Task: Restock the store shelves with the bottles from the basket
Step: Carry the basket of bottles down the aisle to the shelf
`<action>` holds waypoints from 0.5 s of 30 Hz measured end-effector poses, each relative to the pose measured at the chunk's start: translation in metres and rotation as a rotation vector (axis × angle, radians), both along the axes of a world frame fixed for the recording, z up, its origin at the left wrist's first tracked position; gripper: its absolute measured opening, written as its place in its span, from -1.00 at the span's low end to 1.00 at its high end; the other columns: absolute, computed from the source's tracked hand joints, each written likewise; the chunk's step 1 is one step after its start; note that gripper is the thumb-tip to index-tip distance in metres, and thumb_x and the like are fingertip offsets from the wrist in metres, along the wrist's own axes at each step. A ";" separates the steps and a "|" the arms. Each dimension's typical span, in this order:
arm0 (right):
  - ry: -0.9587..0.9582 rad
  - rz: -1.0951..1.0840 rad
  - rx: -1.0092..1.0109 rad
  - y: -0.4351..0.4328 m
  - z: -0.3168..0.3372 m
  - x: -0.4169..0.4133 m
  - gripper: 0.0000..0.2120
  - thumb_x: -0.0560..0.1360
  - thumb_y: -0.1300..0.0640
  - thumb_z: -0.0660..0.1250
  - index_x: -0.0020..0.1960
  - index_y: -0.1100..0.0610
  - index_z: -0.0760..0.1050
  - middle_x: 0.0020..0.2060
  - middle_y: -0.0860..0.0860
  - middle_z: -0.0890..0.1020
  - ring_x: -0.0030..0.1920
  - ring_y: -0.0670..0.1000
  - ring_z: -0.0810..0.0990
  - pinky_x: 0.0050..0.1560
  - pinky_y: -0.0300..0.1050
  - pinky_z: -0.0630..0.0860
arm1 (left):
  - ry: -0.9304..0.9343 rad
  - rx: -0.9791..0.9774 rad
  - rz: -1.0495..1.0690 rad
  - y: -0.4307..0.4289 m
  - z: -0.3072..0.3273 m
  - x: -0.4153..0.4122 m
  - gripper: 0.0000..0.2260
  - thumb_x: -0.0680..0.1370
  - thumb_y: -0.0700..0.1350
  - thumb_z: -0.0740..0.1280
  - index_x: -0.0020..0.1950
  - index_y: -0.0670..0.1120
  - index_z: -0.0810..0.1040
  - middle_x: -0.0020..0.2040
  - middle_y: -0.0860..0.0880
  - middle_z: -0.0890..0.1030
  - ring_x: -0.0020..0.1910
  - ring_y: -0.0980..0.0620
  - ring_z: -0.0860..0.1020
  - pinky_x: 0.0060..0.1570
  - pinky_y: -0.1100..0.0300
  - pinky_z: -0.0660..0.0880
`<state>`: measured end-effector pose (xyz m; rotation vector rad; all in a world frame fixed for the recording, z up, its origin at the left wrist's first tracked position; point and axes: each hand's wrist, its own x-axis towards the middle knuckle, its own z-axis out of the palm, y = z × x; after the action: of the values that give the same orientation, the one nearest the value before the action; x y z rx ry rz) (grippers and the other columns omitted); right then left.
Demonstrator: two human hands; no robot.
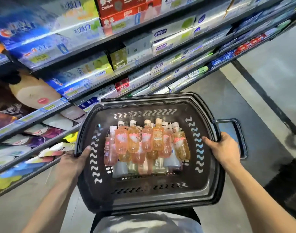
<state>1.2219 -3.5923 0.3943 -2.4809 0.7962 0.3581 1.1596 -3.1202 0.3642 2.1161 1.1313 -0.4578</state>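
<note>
Left hand (75,161), right hand (223,148) clamped on basket (144,199) rim | bottles (144,143) piled, lower ones hidden | shelves (110,52) blurred

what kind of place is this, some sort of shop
Most likely a supermarket or drugstore aisle. Long shelves on the left are packed with boxed goods that look like toothpaste, with price tags along the edges, and both hands hold a black shopping basket full of bottles.
</note>
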 end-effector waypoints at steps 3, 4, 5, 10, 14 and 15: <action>0.015 0.064 0.028 0.004 -0.027 0.035 -0.59 0.41 -0.19 0.54 -0.03 0.14 0.58 -0.12 0.12 0.72 -0.07 0.20 0.68 -0.12 0.07 0.62 | -0.019 -0.036 0.098 -0.001 -0.021 0.003 -0.51 0.48 0.31 0.39 0.07 -0.10 0.66 -0.05 -0.16 0.70 -0.04 -0.19 0.67 0.05 -0.05 0.59; 0.029 0.085 0.036 0.005 -0.036 0.047 -0.58 0.41 -0.19 0.54 -0.03 0.15 0.58 -0.12 0.12 0.72 -0.07 0.20 0.68 -0.11 0.08 0.62 | -0.008 -0.038 0.126 -0.001 -0.030 0.004 -0.46 0.43 0.37 0.39 0.05 -0.09 0.67 -0.10 -0.13 0.72 -0.11 -0.16 0.69 0.03 -0.08 0.62; 0.041 0.101 0.044 0.007 -0.046 0.057 -0.57 0.41 -0.20 0.54 -0.03 0.15 0.56 -0.12 0.11 0.72 -0.07 0.20 0.68 -0.10 0.08 0.63 | 0.009 -0.028 0.142 0.001 -0.041 0.004 -0.43 0.39 0.43 0.36 0.00 -0.07 0.67 -0.14 -0.10 0.72 -0.16 -0.15 0.69 0.00 -0.11 0.64; 0.078 0.191 0.094 0.015 -0.097 0.105 -0.59 0.43 -0.14 0.55 0.00 0.17 0.55 -0.14 0.08 0.71 -0.08 0.17 0.70 -0.15 0.00 0.58 | 0.091 0.036 0.154 0.000 -0.081 0.011 -0.42 0.45 0.44 0.30 0.00 -0.08 0.62 -0.12 -0.15 0.70 -0.16 -0.20 0.66 -0.05 -0.09 0.63; 0.122 0.257 0.092 0.025 -0.141 0.136 -0.58 0.42 -0.14 0.56 -0.09 0.18 0.50 -0.24 0.09 0.66 -0.15 0.20 0.67 -0.17 0.05 0.60 | 0.104 0.021 0.207 -0.004 -0.118 0.018 -0.54 0.52 0.29 0.37 -0.09 -0.13 0.56 -0.16 -0.17 0.61 -0.20 -0.16 0.55 -0.13 0.03 0.50; 0.137 0.266 0.093 0.028 -0.153 0.142 -0.58 0.42 -0.14 0.56 -0.11 0.18 0.48 -0.24 0.11 0.65 -0.14 0.21 0.66 -0.15 0.05 0.58 | 0.114 0.024 0.220 -0.004 -0.130 0.018 -0.56 0.53 0.25 0.38 -0.13 -0.15 0.54 -0.17 -0.18 0.59 -0.22 -0.15 0.52 -0.16 0.04 0.45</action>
<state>1.3643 -3.5643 0.2414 -2.4976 0.4875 0.6499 1.1771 -3.1241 0.2347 1.9776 1.4228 -0.4673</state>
